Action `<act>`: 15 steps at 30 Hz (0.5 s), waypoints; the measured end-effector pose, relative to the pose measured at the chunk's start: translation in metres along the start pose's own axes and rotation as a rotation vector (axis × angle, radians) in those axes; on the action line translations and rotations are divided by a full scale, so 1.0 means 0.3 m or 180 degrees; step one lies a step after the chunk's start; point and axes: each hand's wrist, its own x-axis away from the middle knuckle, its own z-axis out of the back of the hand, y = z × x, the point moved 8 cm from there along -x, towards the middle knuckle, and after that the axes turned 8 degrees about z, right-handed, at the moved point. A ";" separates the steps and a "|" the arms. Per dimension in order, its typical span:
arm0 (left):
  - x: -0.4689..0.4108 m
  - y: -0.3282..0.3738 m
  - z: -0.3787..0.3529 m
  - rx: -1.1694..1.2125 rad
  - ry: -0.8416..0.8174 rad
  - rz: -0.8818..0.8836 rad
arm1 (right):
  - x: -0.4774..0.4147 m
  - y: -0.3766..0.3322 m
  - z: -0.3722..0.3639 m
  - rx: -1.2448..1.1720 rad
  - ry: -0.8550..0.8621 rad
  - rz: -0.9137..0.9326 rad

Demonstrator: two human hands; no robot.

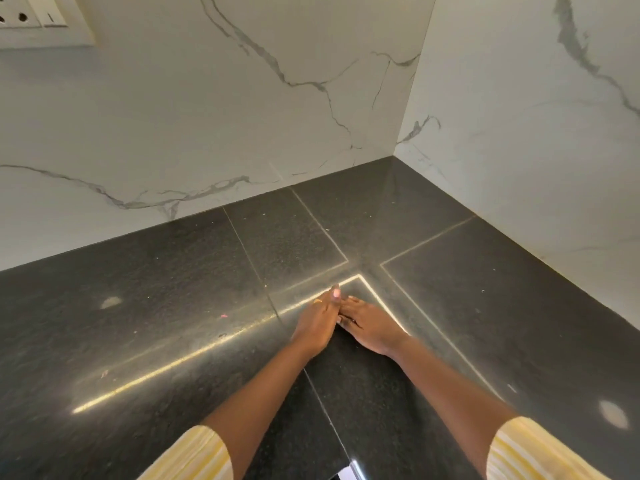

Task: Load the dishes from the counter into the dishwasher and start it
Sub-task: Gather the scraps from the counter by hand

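Both my hands rest side by side on the dark granite counter point(173, 306), near its inner corner. My left hand point(317, 322) lies with fingers straight and wears a gold ring. My right hand point(372, 327) lies flat beside it, its fingertips touching the left hand. Neither hand holds anything. No dishes and no dishwasher are in view.
White marble-look walls point(242, 116) meet at a corner behind the counter. A switch plate point(41, 19) sits at the top left of the wall. Small crumbs and specks dot the counter. Its front edge point(346, 459) shows at the bottom between my yellow-striped sleeves.
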 end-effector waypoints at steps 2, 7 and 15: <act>0.051 -0.033 -0.030 -0.0214 -0.0052 -0.0122 | 0.050 -0.021 -0.021 0.0163 -0.0142 -0.0014; 0.195 -0.100 -0.082 -0.0335 0.0003 -0.0157 | 0.175 -0.114 -0.083 0.0273 -0.0284 0.0282; 0.445 -0.158 -0.019 0.2001 0.0061 0.0673 | 0.342 -0.217 -0.128 -0.0748 0.0149 0.0488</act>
